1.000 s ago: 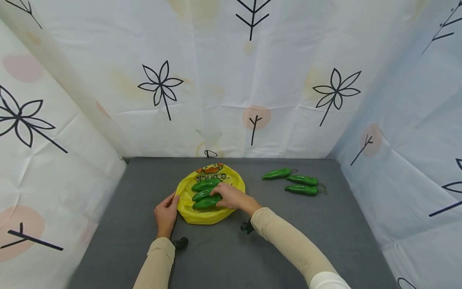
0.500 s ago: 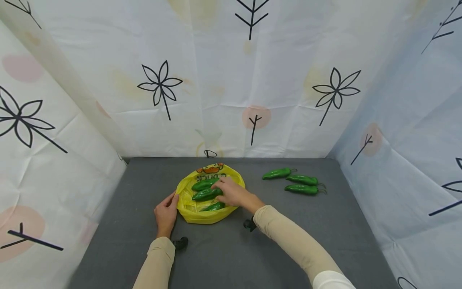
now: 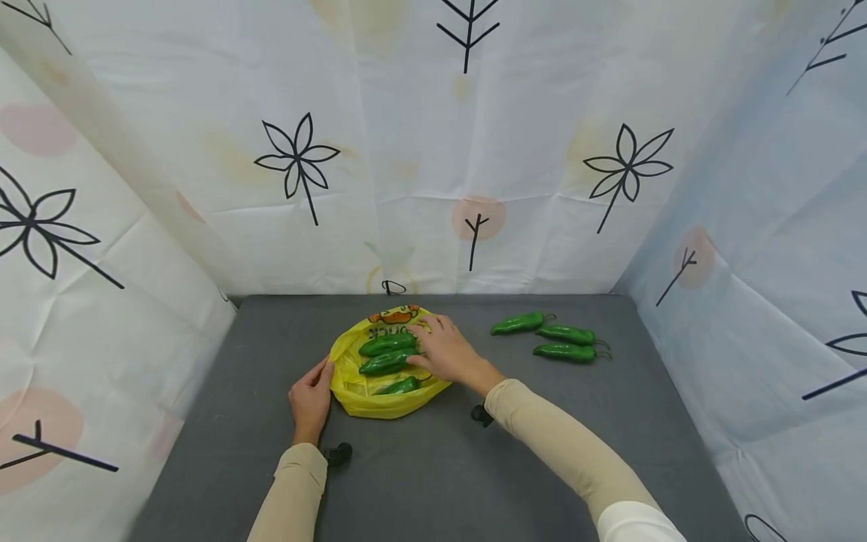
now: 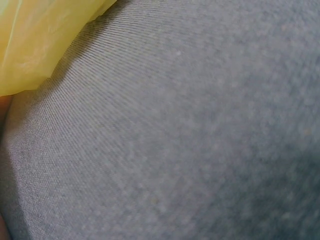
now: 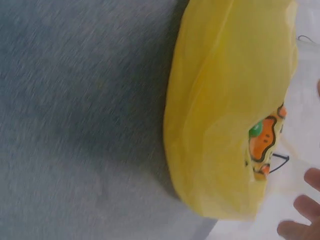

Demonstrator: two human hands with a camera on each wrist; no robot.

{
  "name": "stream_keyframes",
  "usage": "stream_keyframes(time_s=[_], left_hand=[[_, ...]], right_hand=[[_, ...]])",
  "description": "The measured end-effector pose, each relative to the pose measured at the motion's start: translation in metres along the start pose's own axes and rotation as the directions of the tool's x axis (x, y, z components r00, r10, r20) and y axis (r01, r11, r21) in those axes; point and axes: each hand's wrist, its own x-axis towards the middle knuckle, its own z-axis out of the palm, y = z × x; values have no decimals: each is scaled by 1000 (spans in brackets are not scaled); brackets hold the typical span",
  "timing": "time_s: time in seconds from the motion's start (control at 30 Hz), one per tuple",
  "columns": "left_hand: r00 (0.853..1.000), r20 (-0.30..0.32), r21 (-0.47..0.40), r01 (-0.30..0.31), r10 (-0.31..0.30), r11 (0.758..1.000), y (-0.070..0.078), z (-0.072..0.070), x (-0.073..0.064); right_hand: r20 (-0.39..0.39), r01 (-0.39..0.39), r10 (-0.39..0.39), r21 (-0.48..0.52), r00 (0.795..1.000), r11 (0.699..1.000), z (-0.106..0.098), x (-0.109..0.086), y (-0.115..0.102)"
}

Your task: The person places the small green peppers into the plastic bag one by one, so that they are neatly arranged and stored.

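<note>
A yellow plastic bag (image 3: 366, 405) with a printed duck lies on the grey table, its mouth rolled wide. Inside it are three green chili peppers, one at the back (image 3: 386, 345), one in the middle (image 3: 386, 363) and one at the front (image 3: 401, 386). My left hand (image 3: 311, 399) pinches the bag's left rim between thumb and fingers. Over the right side of the bag is my right hand (image 3: 450, 350), fingers spread and bent near the peppers' stem ends. In the right wrist view its fingertips (image 5: 306, 206) stand apart with nothing seen between them.
Three more green chili peppers (image 3: 565, 352) lie close together on the table (image 3: 515, 452), right of the bag. Patterned white cloth (image 3: 406, 173) hangs behind the table and along both sides.
The right hand has let go of the front pepper, which lies lower in the bag, then shifted up and right with fingers spreading. The left hand stays at the rim.
</note>
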Motion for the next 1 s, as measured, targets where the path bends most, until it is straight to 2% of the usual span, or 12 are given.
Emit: stream_keyframes(time_s=[0.27, 0.7, 1.0], left_hand=[[1000, 3, -10, 12, -11, 1000, -2, 0, 2], [999, 16, 10, 33, -33, 999, -3, 0, 1], [1000, 12, 17, 19, -19, 1000, -2, 1, 1]], right_hand=[[-27, -62, 61, -55, 998, 997, 2, -1, 16], [-30, -121, 120, -55, 992, 991, 0, -9, 43], [-50, -145, 141, -109, 989, 983, 3, -16, 76]])
